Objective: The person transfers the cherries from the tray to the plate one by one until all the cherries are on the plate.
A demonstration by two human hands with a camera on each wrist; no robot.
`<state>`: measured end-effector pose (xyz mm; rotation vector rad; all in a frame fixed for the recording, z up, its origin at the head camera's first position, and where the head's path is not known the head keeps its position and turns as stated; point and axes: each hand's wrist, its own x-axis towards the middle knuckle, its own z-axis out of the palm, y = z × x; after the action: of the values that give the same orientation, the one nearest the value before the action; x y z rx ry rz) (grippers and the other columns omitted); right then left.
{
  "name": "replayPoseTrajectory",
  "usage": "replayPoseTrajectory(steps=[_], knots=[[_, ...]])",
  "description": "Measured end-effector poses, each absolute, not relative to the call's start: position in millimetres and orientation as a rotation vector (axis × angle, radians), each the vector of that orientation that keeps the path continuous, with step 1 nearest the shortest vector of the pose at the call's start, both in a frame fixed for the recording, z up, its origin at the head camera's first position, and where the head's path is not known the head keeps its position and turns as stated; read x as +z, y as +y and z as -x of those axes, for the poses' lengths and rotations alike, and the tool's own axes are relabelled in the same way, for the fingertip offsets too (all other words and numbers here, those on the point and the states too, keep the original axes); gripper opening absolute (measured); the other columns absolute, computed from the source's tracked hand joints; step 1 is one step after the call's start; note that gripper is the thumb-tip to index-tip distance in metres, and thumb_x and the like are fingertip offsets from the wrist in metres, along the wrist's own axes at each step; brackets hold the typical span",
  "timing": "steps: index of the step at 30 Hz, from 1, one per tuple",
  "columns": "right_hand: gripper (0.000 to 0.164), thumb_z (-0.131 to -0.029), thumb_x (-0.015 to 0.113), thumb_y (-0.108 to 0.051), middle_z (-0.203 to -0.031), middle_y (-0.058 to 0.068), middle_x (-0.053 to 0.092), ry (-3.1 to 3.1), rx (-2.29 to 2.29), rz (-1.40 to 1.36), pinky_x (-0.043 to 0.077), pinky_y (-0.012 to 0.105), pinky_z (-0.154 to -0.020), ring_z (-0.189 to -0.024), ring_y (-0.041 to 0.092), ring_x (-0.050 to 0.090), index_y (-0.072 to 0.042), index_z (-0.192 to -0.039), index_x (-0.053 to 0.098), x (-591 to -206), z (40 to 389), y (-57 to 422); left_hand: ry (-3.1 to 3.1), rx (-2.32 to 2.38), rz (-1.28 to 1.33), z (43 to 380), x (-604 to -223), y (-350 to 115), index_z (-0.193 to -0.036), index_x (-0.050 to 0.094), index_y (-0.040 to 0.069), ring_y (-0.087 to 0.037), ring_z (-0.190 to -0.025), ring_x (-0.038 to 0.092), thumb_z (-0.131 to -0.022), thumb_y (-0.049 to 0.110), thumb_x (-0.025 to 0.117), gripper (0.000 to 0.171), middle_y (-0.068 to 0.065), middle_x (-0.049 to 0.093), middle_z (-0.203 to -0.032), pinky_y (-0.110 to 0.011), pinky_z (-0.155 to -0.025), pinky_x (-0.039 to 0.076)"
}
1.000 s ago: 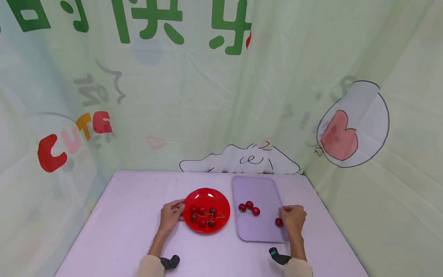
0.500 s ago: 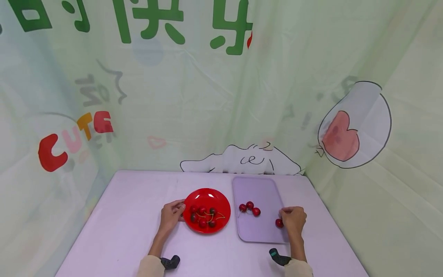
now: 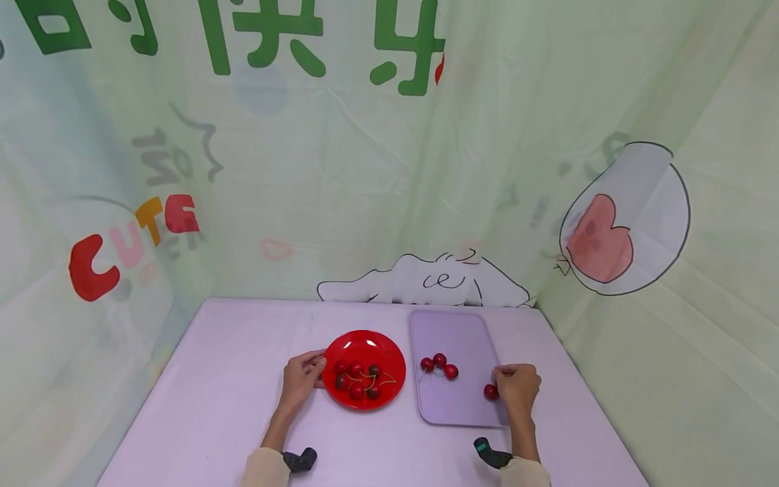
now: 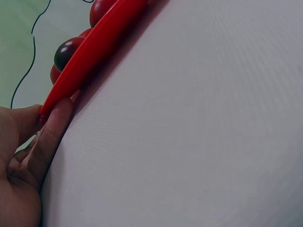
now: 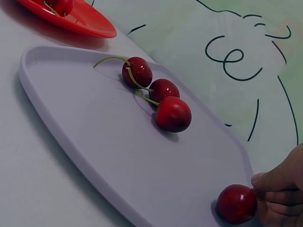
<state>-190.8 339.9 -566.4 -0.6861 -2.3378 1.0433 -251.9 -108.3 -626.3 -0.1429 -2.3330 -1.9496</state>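
My left hand (image 3: 299, 380) grips the left rim of a red plate (image 3: 365, 345), thumb on top and fingers below, as the left wrist view shows. Several cherries (image 3: 356, 391), some dark, lie on the plate with a few stems showing. On the right, my right hand (image 3: 517, 387) pinches the right edge of a pale purple tray (image 3: 456, 402). One cherry (image 5: 236, 204) lies on the tray right beside those fingers; its stem cannot be seen. Three more cherries (image 5: 163, 92) sit grouped on the tray, with green stems.
Both plate and tray rest on a pale table (image 3: 255, 325), with a narrow gap between them. A printed curtain (image 3: 341, 169) hangs behind the table and along both sides. Each wrist wears a black strap device (image 3: 299, 460).
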Motion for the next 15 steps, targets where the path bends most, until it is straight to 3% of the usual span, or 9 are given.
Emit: replayPoseTrajectory(steps=[7,15], knots=[[0.016,-0.09,0.079,-0.001,-0.08,0.028,0.078,-2.339,1.056,0.68,0.047,0.028,-0.056,-0.068,0.039,0.073,0.015,-0.093,0.081,-567.0,190.1,341.4,-2.334,-1.934,0.15,248.7,-624.9,-107.8,-0.135,0.072,-0.007,-0.008,-0.073,0.076,-0.107,0.005,0.068,0.03,-0.027,0.078,-0.114,-0.022,-0.062,0.064],[0.016,-0.092,0.079,0.0,-0.079,0.028,0.078,-2.318,1.076,0.639,0.049,0.025,-0.053,-0.058,0.027,0.073,0.015,-0.096,0.081,-563.1,189.7,339.8,-2.353,-1.913,0.132,248.8,-624.0,-107.5,-0.135,0.072,-0.005,-0.012,-0.076,0.078,-0.107,0.006,0.068,0.03,-0.026,0.078,-0.115,-0.021,-0.063,0.064]])
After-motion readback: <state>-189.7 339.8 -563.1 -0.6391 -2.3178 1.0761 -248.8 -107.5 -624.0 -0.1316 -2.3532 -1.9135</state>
